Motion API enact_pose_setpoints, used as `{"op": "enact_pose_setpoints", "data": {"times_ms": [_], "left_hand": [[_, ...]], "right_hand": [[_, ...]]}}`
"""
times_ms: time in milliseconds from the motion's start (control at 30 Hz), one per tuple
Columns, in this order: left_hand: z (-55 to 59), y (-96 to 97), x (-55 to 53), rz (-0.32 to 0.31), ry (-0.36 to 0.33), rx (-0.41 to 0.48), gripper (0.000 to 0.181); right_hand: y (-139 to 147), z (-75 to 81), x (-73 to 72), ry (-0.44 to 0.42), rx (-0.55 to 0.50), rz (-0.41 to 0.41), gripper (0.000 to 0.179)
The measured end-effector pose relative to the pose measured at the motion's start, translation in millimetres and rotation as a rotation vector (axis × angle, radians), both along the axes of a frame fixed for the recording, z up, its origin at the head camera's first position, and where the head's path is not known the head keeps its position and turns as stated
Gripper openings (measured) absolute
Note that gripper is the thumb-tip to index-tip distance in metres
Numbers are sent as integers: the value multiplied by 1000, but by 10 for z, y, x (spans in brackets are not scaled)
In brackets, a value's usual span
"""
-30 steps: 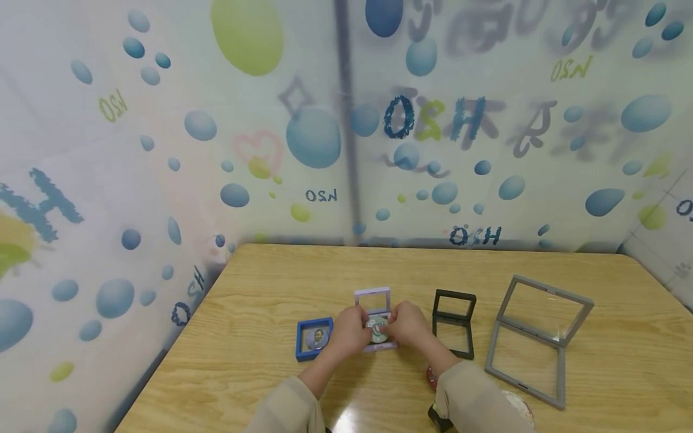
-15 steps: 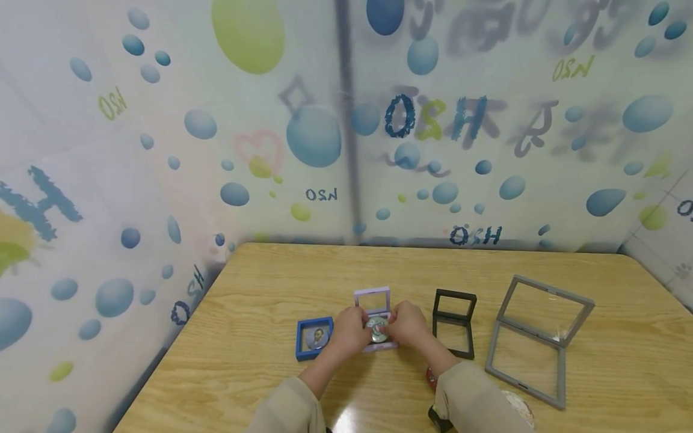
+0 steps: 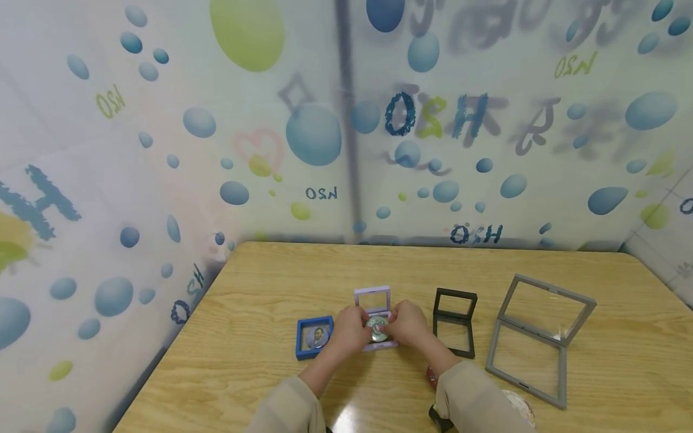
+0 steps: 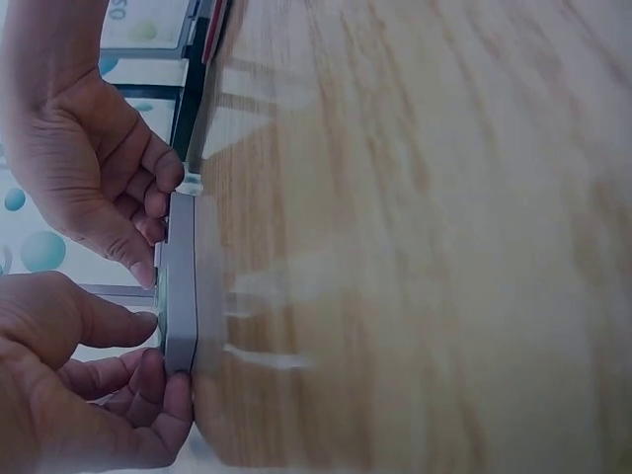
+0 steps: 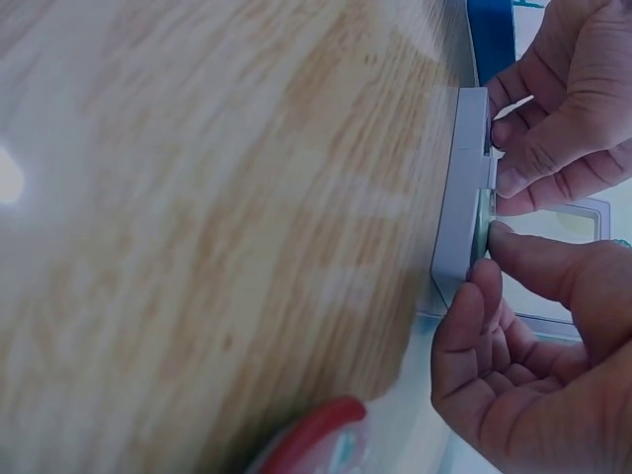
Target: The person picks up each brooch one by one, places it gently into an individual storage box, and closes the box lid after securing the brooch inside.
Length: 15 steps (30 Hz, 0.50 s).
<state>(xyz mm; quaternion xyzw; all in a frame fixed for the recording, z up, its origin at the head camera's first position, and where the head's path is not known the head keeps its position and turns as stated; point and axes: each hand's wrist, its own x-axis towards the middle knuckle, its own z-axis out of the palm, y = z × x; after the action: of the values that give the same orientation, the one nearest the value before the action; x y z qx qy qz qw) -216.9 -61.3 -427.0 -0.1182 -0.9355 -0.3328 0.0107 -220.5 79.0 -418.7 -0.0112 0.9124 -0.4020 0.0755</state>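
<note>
A small lilac hinged display frame (image 3: 372, 291) stands on the table between the hands, its lid raised at the back. Over its lower half lies a round pale-green badge (image 3: 378, 329) with a printed picture. My left hand (image 3: 350, 329) grips the frame's left side, fingers curled at the edge and thumb pressing the badge. From the right, my right hand (image 3: 408, 325) mirrors this, its thumb (image 5: 528, 259) on the badge and its curled fingers at the frame's side. In the left wrist view the frame's lower half (image 4: 182, 286) appears edge-on, close over the wood.
Left of the hands lies a blue frame (image 3: 299, 343) holding a portrait badge (image 3: 317, 337). To the right stand an open black frame (image 3: 455, 315) and a larger open grey frame (image 3: 527, 330). A red badge (image 3: 431, 377) and a pale round badge (image 3: 518, 405) lie partly behind the right sleeve.
</note>
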Motion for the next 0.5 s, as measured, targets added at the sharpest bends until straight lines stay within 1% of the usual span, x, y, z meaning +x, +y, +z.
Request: {"op": "enact_pose_setpoints", "data": {"times_ms": [133,233,267,367,467,500], "left_hand": [[1,-10,8,-8,5,4,12],[19,-41,10,-8,-28,22,12],[29,-56,8,-5,-54,39,10],[83,-120,-4,20,-116,93,3],[144,-188,-21,58,-127,122,6],[166,-208,-27,74,-111,122,6]], "right_hand": [[4,-2,5,-6,-2,-3,25],[2,5,12,0,13,2,26],[0,9,15,9,25,7,27],[-1,40,32,45,65,22,29],[4,77,57,75,100,33,33],[9,91,67,75,107,33,34]]}}
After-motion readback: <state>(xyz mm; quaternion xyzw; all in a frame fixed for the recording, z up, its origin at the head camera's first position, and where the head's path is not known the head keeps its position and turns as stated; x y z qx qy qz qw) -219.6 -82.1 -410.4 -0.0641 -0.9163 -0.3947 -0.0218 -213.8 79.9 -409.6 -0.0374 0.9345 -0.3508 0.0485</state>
